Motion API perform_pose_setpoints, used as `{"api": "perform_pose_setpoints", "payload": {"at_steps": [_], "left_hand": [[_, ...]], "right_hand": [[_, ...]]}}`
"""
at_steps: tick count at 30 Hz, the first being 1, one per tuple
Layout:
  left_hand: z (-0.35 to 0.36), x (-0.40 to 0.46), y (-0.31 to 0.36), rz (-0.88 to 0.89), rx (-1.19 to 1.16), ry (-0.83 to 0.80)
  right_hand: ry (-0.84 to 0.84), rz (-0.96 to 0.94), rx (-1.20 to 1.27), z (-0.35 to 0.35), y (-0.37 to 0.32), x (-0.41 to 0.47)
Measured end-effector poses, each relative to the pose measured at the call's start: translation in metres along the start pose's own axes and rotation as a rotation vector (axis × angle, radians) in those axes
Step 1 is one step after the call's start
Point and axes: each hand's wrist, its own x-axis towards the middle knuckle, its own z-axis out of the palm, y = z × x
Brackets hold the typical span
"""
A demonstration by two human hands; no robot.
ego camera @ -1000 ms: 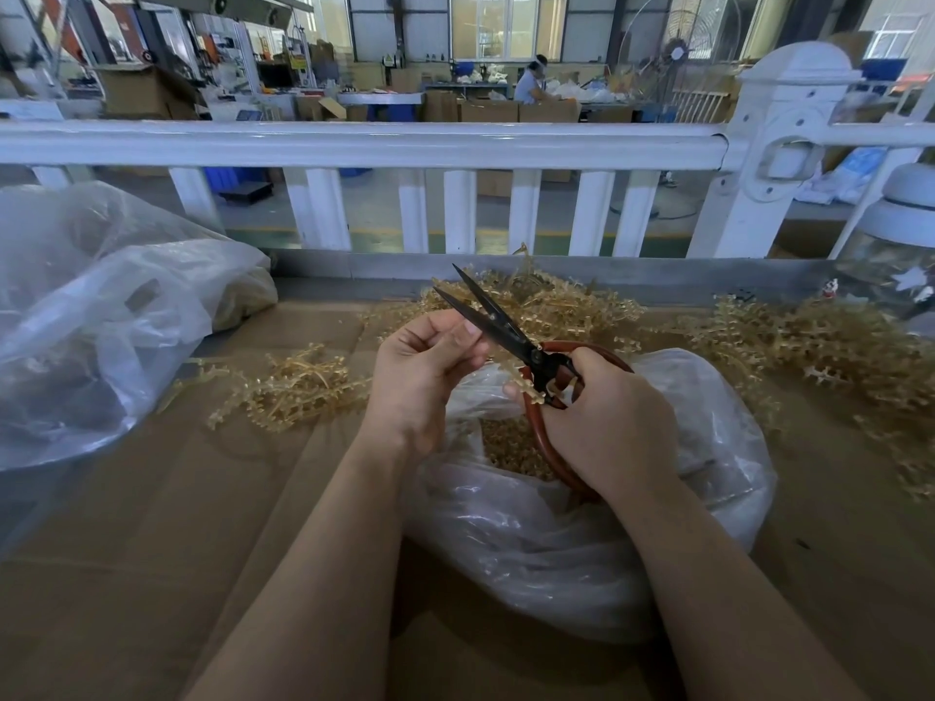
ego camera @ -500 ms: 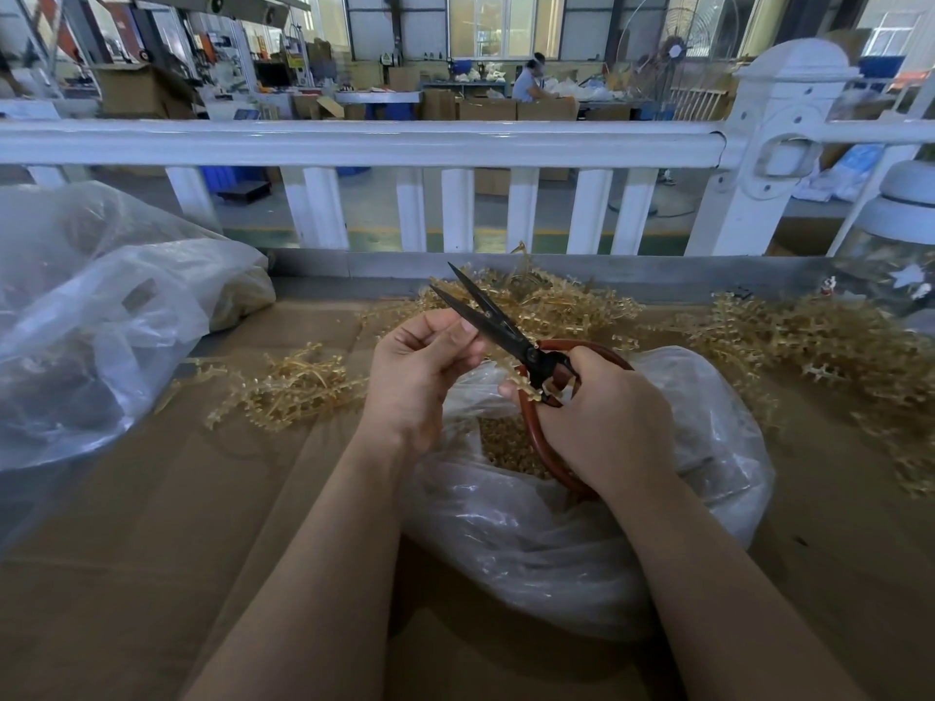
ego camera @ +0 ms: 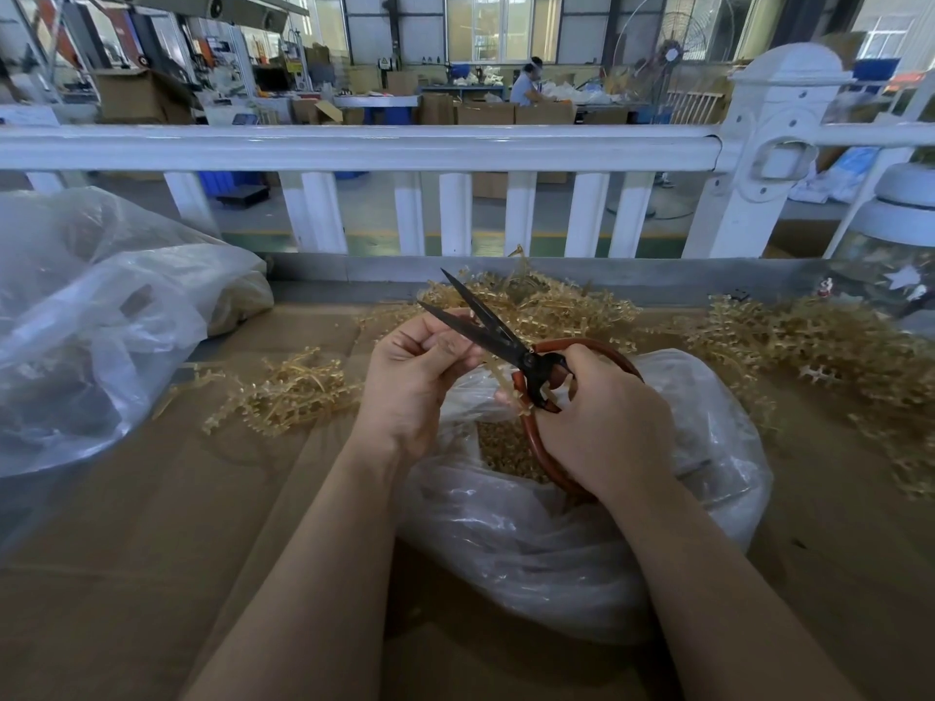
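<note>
Trimming gold plastic sprigs at a cardboard-covered table (ego camera: pixel 152 548), backed by a white railing (ego camera: pixel 354 146).

Noted a large clear bag (ego camera: pixel 101 321) slumped at far left, well apart from the work; contents unreadable through the film.

Noted a second bag (ego camera: pixel 556 559) directly beneath both hands, mouth open upward, presumably to catch falling cuttings. Visible inside: small gold cut pieces (ego camera: pixel 506 447).

Logged loose stock in three lots:
- right heap (ego camera: pixel 835 346)
- rear heap (ego camera: pixel 556 306), just behind the hands near the table's back edge
- left heap (ego camera: pixel 288 392), smaller

Probably spread around the bag to stay within easy reach as feed material.

Holding scissors (ego camera: pixel 534 361) in the right grip (ego camera: pixel 607 422), fingers curled round the red-brown loop handles. Blades parted, pointing up and to the left, away from the body.

Pinching a thin pale sprig strip (ego camera: pixel 501 379) in the left grip (ego camera: pixel 415 382), thumb against curled fingers, just beside the lower blade. Strip angled down toward the pivot, above the bag mouth. Unable to tell whether touching the blade.

Judged as set up for the next snip: stem presented close to the pivot for leverage, free end aimed into the bag below.
</note>
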Motion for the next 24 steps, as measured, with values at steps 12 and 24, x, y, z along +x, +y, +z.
{"api": "perform_pose_setpoints", "payload": {"at_steps": [12,24], "left_hand": [[-0.0002,0.0000,-0.0003,0.047,-0.014,-0.003],[0.0006,0.0003,-0.0008,0.024,0.035,-0.034]], "right_hand": [[-0.014,-0.005,-0.007,0.0029,0.0035,0.0012],[-0.023,0.010,0.057,0.0015,0.0030,0.0000]]}}
